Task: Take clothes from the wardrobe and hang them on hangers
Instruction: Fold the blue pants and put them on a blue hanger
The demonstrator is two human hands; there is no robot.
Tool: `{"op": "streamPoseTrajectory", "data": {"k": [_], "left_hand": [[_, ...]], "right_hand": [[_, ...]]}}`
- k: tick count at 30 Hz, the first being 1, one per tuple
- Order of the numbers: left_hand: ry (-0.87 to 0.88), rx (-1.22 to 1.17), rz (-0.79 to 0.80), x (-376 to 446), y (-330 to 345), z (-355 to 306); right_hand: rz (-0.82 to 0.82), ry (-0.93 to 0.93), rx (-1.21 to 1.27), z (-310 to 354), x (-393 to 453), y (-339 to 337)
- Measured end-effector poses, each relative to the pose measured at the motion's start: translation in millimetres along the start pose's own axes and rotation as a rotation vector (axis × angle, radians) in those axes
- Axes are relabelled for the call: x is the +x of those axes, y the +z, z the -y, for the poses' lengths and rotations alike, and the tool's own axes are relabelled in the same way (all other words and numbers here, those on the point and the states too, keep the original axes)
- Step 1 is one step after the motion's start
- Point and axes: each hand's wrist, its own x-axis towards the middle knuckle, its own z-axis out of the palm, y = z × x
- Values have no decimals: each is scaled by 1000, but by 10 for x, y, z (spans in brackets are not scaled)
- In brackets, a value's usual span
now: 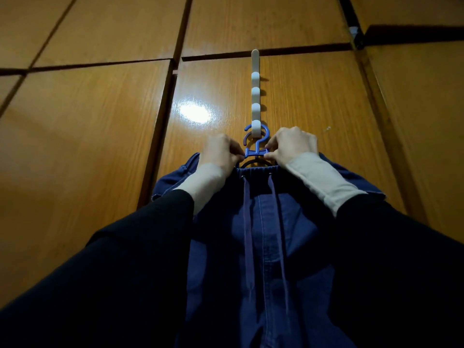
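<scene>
Wooden wardrobe doors (95,136) across the whole view, glossy, with a light glare on the panel left of centre. Blue garment (263,237) with drawstrings, hanging down the middle door, waistband at the top just under the hands. White multi-peg door hook (255,96) fixed over the top edge of that door, pegs in a vertical row. Blue hanger (256,150) hooked on the lowest peg, a second darker hook just behind it. Left hand (221,151) pinching the hanger's left end with curled fingers (237,153). Right hand (293,144) pinching the right end likewise, fingertips touching the plastic bar.
</scene>
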Motion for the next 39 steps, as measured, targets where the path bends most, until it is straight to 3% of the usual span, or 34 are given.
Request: {"op": "streamPoseTrajectory", "data": {"k": [6, 11, 18, 23, 29, 33, 39], "left_hand": [[41, 24, 18, -202, 0, 46], [24, 67, -109, -376, -119, 162], [-16, -12, -148, -653, -101, 335], [-153, -22, -126, -672, -163, 368], [-283, -50, -87, -614, -264, 519], [-364, -172, -155, -579, -287, 478], [-475, -234, -274, -489, -312, 483]], "right_hand": [[-18, -21, 91, -99, -193, 92], [-120, 80, 375, -239, -361, 67], [-157, 129, 372, -390, -569, 211], [-240, 264, 375, -532, -713, 241], [-161, 215, 533, -737, -794, 262], [-157, 361, 743, -783, -702, 179], [-271, 544, 829, -797, -577, 177]]}}
